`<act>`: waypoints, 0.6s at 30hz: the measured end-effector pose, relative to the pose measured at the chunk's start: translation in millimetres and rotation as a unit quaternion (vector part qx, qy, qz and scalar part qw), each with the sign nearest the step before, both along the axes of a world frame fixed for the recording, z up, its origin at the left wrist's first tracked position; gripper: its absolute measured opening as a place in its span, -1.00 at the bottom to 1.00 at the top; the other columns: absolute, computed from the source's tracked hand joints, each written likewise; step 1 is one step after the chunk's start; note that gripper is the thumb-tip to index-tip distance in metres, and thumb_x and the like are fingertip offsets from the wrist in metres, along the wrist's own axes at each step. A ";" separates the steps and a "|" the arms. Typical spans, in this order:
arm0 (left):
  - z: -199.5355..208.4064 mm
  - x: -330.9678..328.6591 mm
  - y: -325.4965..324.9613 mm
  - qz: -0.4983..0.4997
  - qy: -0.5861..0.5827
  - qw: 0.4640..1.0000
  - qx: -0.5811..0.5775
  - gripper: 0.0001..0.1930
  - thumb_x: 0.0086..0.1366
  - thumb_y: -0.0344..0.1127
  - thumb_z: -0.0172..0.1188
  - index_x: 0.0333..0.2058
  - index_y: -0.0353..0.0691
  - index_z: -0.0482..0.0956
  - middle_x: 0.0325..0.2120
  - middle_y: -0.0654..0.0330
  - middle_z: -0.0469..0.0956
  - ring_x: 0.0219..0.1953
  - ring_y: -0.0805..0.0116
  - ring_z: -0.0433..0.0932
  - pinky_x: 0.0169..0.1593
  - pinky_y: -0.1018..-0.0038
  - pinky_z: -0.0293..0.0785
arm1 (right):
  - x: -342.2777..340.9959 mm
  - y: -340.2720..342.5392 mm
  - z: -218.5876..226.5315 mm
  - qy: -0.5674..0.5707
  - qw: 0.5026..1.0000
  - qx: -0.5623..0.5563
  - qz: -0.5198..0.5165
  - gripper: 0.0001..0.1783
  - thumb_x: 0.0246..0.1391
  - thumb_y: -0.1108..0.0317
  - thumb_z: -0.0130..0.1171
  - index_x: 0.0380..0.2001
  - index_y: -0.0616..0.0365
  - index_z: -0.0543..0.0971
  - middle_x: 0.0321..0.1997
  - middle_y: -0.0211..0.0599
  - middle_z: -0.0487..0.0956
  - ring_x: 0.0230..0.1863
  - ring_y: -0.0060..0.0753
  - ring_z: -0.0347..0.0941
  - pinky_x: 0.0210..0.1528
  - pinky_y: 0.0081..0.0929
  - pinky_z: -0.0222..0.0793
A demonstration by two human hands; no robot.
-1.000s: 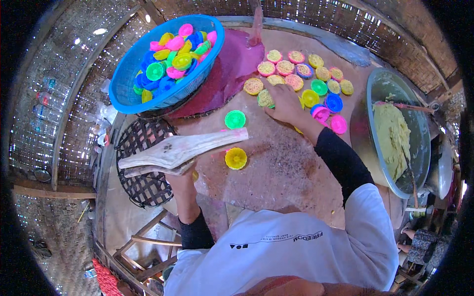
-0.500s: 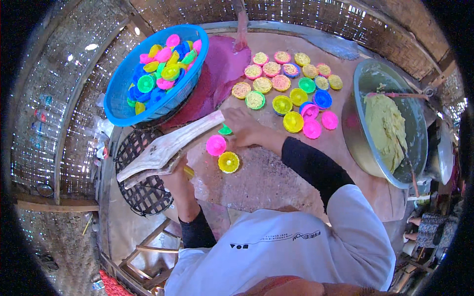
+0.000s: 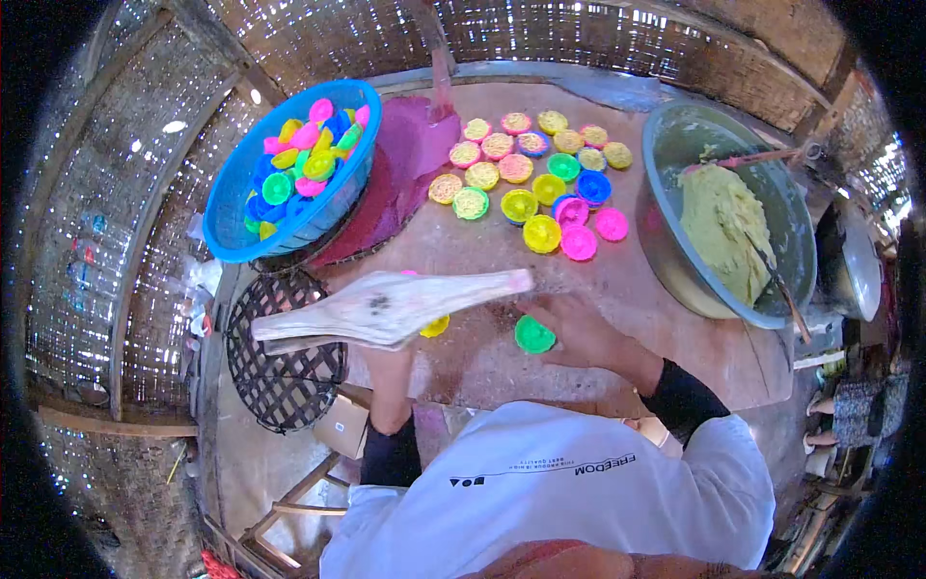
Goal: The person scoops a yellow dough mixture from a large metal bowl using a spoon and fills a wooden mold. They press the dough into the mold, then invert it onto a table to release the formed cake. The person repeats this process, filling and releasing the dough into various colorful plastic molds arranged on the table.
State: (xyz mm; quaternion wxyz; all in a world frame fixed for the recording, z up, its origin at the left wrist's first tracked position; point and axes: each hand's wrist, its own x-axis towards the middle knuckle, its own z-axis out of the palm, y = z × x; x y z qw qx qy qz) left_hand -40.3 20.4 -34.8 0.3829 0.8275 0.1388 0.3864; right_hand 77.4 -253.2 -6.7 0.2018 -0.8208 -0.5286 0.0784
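My right fingers (image 3: 554, 313) gripped the green cup (image 3: 533, 335) sideways, perhaps sparing its shape; whether my left hand (image 3: 389, 372) clasped the wooden tool (image 3: 405, 307) above, I couldn't tell.

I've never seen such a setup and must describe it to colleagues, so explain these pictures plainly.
There is no machine: a person works with two bare hands. A wide fisheye camera on the person's head looks down, so straight edges bend. The left hand, mostly hidden, holds a long, pale wooden tool. The right hand has a small, round green plastic cup at its fingertips. On the flat brown tabletop lie small, round plastic cups in several colours, some topped with pale yellow strands, others empty. At the left is a round blue plastic basket of similar cups; at the right, a deep round grey-green basin of pale yellow dough-like mass.
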 end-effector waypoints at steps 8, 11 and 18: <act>14.1 44.5 -78.7 -0.173 -0.096 0.980 0.019 -0.61 0.03 -0.43 0.21 -0.11 -0.30 0.43 -0.18 0.09 0.50 -0.13 0.24 0.46 0.01 0.39 0.30 | -2.2 -30.6 107.6 -0.024 0.911 0.383 -0.150 -0.60 0.02 0.21 0.03 -0.11 0.22 0.38 -0.27 -0.15 0.47 -0.23 -0.27 0.41 -0.14 -0.41 0.27; 35.0 52.3 -80.4 -0.252 -0.122 0.959 -0.040 -0.58 0.03 -0.46 0.19 -0.08 -0.31 0.40 -0.17 0.10 0.49 -0.14 0.26 0.46 -0.01 0.42 0.33 | -7.6 -47.7 139.9 0.029 0.935 0.339 -0.102 -0.61 0.06 0.19 -0.01 -0.10 0.21 0.35 -0.25 -0.18 0.47 -0.21 -0.35 0.42 -0.18 -0.47 0.28; 195.4 61.6 -121.4 -0.471 0.067 0.879 0.028 -0.57 0.09 -0.27 0.16 -0.04 -0.26 0.42 -0.14 0.12 0.50 -0.07 0.31 0.45 0.07 0.37 0.28 | 52.2 -47.9 145.3 0.287 0.834 0.472 0.001 -0.64 0.17 0.15 -0.11 -0.09 0.17 0.29 -0.32 -0.38 0.40 -0.34 -0.56 0.36 -0.27 -0.62 0.31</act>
